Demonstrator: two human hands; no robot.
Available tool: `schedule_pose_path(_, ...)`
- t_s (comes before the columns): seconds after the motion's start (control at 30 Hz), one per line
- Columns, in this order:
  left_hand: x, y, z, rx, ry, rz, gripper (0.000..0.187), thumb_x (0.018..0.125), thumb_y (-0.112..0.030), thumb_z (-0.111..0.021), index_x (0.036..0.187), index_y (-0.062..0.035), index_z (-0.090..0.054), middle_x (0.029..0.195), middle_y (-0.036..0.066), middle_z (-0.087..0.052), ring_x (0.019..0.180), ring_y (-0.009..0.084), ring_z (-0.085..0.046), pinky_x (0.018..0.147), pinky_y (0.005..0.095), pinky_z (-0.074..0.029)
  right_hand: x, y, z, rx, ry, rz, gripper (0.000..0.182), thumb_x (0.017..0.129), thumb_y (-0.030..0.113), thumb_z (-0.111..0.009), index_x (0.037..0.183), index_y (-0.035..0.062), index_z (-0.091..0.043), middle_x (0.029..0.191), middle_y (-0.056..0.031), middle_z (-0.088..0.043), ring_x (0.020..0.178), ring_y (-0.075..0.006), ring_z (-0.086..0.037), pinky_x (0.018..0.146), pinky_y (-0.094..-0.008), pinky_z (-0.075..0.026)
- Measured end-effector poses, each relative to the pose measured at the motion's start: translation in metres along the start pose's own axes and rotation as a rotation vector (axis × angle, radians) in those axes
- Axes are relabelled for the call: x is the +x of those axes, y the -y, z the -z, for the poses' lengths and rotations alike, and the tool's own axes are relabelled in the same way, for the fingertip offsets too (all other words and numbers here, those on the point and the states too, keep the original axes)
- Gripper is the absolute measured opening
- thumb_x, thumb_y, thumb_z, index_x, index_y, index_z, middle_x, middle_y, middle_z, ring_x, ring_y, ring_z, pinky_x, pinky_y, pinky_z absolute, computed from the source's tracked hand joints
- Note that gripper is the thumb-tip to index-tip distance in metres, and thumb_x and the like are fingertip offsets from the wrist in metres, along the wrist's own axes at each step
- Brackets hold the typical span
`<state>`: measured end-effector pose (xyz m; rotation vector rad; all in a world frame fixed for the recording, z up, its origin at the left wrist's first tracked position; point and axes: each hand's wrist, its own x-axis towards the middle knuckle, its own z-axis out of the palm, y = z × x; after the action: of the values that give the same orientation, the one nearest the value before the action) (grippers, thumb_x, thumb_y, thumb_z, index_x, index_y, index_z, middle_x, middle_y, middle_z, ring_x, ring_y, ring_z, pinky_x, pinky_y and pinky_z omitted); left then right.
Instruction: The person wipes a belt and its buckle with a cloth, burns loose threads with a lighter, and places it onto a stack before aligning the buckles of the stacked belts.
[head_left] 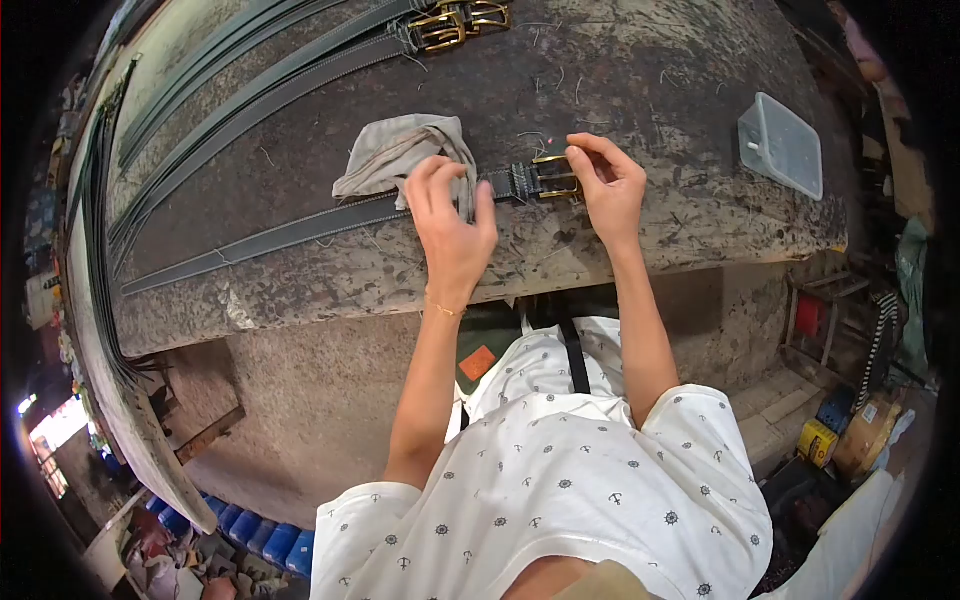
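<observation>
Thumb and forefinger of the right hand bend toward each other at the upper corner of a gold buckle; whether they pinch it or only rest against it, I cannot tell. The buckle sits just left of that hand, at the end of a dark belt with pale stitching along its edges. From there the belt runs left across the surface, passes beneath the left hand, and tapers to a point well to that hand's left. The left hand is bent over a crumpled pale cloth, its thumb spread away from the curled fingers and lying over the belt; I cannot tell whether the hand grips the cloth. Most of the cloth lies just above and left of this hand.

To the right of the right hand, well apart from it, is a see-through plastic container; its contents, if any, cannot be made out. Far below and left of the left hand, a row of blue containers stands near the floor, and a yellow box lies far below and right of the right hand. More belts with gold buckles stretch above the left hand.
</observation>
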<state>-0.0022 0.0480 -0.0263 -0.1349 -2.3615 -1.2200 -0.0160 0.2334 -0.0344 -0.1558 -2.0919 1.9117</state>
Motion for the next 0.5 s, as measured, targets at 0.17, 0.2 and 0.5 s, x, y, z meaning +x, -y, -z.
schedule_pose_path(0.17,-0.004,-0.011,0.008,0.075,0.253,-0.32,0.042,0.072,0.001,-0.075,0.111,-0.0096,-0.066,0.127,0.013,-0.054,0.123,0.0354,-0.05,0.102,0.0469,-0.041,-0.024,-0.001,0.008,0.139,-0.115,-0.122,0.015,0.092,0.005,-0.069,0.105,-0.0022,-0.072,0.089,0.0004,-0.067,0.076,-0.0035,-0.058,0.068,-0.019,-0.046)
schedule_pose_path(0.2,-0.005,-0.007,0.004,0.104,0.27,-0.342,0.041,0.071,0.0,-0.075,0.11,-0.0094,-0.067,0.126,0.013,-0.054,0.122,0.0357,-0.05,0.101,0.0474,-0.041,-0.031,-0.002,0.009,0.138,-0.118,-0.119,0.015,0.092,0.005,-0.069,0.105,-0.0022,-0.072,0.089,0.0004,-0.067,0.076,-0.0035,-0.058,0.068,-0.019,-0.046)
schedule_pose_path(0.5,-0.008,0.007,-0.005,0.072,0.26,-0.474,0.024,0.074,0.001,-0.071,0.097,-0.0041,-0.067,0.112,0.012,-0.06,0.113,0.032,-0.054,0.096,0.0454,-0.044,-0.039,0.0,0.012,0.101,-0.117,-0.087,0.017,0.093,0.008,-0.069,0.107,-0.0019,-0.071,0.086,-0.0001,-0.067,0.072,-0.005,-0.055,0.064,-0.0211,-0.045)
